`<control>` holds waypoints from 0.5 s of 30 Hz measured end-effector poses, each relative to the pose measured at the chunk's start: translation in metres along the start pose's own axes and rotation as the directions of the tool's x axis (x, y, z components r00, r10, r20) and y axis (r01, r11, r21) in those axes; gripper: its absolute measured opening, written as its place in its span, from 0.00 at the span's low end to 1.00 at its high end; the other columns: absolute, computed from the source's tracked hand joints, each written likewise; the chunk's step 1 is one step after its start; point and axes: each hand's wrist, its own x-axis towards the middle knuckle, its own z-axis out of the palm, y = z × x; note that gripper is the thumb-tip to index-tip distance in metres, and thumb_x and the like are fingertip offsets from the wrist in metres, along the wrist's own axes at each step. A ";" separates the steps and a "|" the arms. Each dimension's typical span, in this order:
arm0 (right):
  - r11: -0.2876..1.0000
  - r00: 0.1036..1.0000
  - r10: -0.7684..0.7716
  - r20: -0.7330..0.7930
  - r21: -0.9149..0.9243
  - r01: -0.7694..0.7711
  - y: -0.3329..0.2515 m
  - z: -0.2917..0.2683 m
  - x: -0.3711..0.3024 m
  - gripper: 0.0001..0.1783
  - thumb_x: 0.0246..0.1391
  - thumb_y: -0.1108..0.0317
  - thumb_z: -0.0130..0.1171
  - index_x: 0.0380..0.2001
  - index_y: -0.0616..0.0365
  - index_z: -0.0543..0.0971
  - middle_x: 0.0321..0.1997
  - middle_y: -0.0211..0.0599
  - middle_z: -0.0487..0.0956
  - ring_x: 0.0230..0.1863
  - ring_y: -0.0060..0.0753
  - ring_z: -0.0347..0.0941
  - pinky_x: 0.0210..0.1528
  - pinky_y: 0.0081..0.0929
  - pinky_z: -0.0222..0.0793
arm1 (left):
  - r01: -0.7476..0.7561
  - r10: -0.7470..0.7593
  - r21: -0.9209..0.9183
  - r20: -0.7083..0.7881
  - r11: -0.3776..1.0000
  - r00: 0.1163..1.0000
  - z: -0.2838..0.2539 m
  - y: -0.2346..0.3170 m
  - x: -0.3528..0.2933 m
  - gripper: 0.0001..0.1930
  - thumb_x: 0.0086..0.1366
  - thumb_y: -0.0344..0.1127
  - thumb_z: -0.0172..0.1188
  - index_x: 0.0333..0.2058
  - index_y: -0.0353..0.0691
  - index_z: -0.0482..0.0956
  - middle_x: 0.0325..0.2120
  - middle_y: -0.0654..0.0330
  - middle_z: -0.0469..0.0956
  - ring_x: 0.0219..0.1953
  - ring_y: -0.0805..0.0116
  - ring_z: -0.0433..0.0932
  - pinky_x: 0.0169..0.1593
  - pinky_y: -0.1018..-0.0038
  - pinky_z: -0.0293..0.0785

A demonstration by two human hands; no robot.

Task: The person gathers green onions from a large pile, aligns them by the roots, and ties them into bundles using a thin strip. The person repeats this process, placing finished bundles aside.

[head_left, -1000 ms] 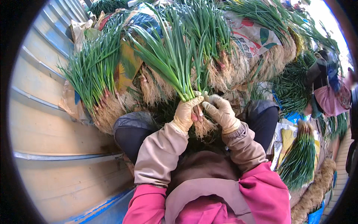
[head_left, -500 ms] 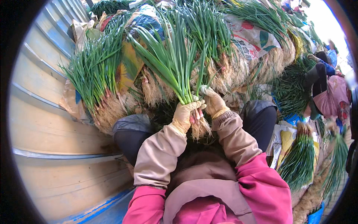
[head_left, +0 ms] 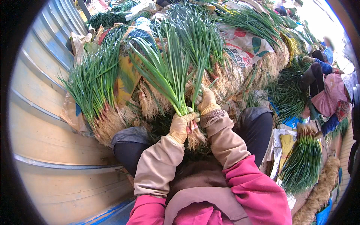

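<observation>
On my feed, blocky dark characters (head_left: 235,58) and some red print mark the white plastic sack (head_left: 231,42) at one o'clock; too small for me to read.

Vegetable-handling work area, heaped rooted greens (head_left: 90,80), printed sacks (head_left: 252,45), ribbed wall (head_left: 56,137)

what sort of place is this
Probably a work area for harvested produce, perhaps a shed or yard: heaps of rooted green stalks lie among printed sacks, a ribbed panel wall stands at the left, and another person is among more greens at the right.
</observation>
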 end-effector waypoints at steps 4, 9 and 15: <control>0.958 0.975 -0.200 -0.093 -0.229 0.175 -0.061 -0.008 -0.020 0.09 0.57 0.62 0.48 0.30 0.52 0.75 0.18 0.25 0.70 0.11 0.20 0.57 0.12 0.16 0.52 | 0.018 -0.018 0.014 0.009 1.000 1.000 -0.002 0.013 -0.031 0.11 0.53 0.23 0.61 0.35 0.36 0.70 0.18 0.56 0.75 0.13 0.69 0.73 0.14 0.78 0.68; -0.544 0.938 0.266 0.223 -0.768 0.337 0.006 -0.118 -0.014 0.19 0.47 0.58 0.57 0.42 0.54 0.75 0.39 0.40 0.78 0.42 0.40 0.74 0.45 0.35 0.69 | 0.154 -0.129 -0.158 0.155 0.975 0.979 0.007 0.020 -0.026 0.18 0.54 0.22 0.58 0.45 0.33 0.70 0.22 0.56 0.76 0.17 0.69 0.73 0.23 0.77 0.73; -0.298 0.818 -0.100 0.567 -0.801 0.519 -0.020 -0.058 -0.057 0.14 0.39 0.69 0.60 0.34 0.57 0.75 0.31 0.42 0.77 0.36 0.43 0.75 0.38 0.35 0.71 | 0.279 -0.141 -0.424 0.329 0.862 0.934 -0.007 0.035 -0.038 0.19 0.58 0.26 0.52 0.50 0.35 0.67 0.33 0.56 0.75 0.25 0.72 0.71 0.29 0.75 0.67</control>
